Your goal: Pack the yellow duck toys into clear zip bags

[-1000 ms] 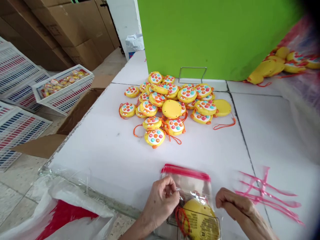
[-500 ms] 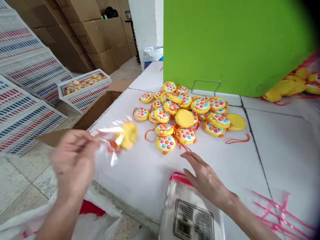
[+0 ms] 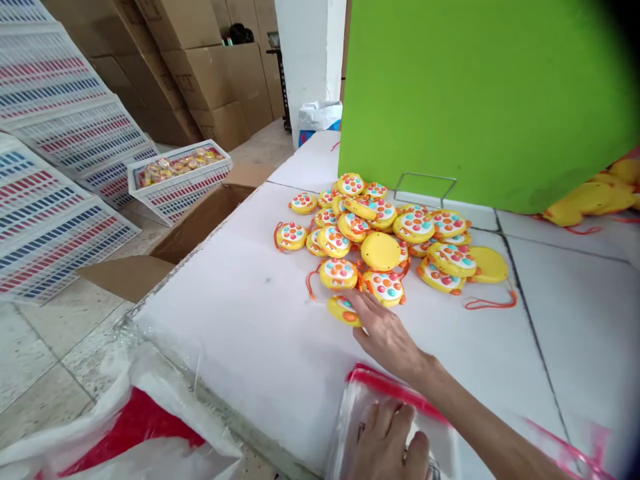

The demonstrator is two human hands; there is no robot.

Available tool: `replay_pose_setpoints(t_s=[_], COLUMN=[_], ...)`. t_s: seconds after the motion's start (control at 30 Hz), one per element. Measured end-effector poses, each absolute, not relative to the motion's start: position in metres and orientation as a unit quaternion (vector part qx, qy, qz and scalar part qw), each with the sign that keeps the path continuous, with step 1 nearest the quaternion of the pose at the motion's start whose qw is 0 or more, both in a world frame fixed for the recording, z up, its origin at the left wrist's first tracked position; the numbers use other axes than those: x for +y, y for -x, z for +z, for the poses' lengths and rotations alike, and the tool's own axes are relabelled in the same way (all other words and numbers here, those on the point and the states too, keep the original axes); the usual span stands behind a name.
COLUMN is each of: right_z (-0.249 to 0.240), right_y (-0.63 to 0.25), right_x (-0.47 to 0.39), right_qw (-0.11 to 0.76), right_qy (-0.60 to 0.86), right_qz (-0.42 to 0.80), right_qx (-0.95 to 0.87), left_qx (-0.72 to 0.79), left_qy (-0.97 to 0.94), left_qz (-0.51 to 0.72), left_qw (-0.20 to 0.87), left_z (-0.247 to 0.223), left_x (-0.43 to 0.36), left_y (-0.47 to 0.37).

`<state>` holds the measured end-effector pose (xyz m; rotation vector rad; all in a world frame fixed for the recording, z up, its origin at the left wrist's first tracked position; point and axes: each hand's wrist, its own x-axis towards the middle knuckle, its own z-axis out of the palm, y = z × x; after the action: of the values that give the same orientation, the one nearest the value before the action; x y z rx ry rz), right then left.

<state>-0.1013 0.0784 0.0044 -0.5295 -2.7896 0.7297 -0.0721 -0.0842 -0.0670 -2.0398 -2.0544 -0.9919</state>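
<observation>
My right hand [image 3: 385,330] has its fingers closed over a yellow toy [image 3: 343,309] with a white face and colored dots, at the near edge of a pile of similar toys [image 3: 383,251]. Some of these toys have orange cords, and a few lie yellow back up. Below, my left hand [image 3: 391,445] rests on a stack of clear plastic bags [image 3: 343,417] with a red top edge, its fingers slightly apart. My right forearm passes over the corner of that stack.
A green board [image 3: 480,100] stands behind the pile, with a wire stand [image 3: 425,176] at its foot. Left of the white table [image 3: 225,307] are an open carton [image 3: 200,220] and a basket [image 3: 180,183] of wrapped toys. Pink straps [image 3: 575,447] lie at right.
My left hand has moved from the table's left side onto the bags; the wrapped toy it held is out of sight. My right hand has reached forward and taken hold of a toy.
</observation>
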Motion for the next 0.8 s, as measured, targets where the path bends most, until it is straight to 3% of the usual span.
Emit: replay_pose_setpoints(t_s=[0.1, 0.2, 0.3, 0.5, 0.8], right_z=[0.013, 0.012, 0.007, -0.007, -0.023], right_y=[0.054, 0.007, -0.027, -0.056, -0.057], right_x=[0.069, 0.056, 0.042, 0.018, 0.002], right_qw=[0.120, 0.177, 0.242, 0.298, 0.302], right_qy=[0.289, 0.438, 0.498, 0.525, 0.558], right_qz=[0.358, 0.561, 0.659, 0.708, 0.692], right_qx=[-0.880, -0.680, -0.509, -0.365, -0.344], left_qx=[-0.674, -0.657, -0.653, -0.644, -0.627], left_qy=[0.677, 0.701, 0.706, 0.711, 0.702], left_qz=[-0.288, -0.276, -0.276, -0.256, -0.321], left_qw=[0.059, 0.024, -0.009, -0.118, -0.107], left_z=[-0.073, -0.069, -0.060, -0.046, -0.057], left_x=[-0.083, -0.082, -0.079, -0.078, -0.078], left_y=[0.068, 0.073, 0.080, 0.087, 0.089])
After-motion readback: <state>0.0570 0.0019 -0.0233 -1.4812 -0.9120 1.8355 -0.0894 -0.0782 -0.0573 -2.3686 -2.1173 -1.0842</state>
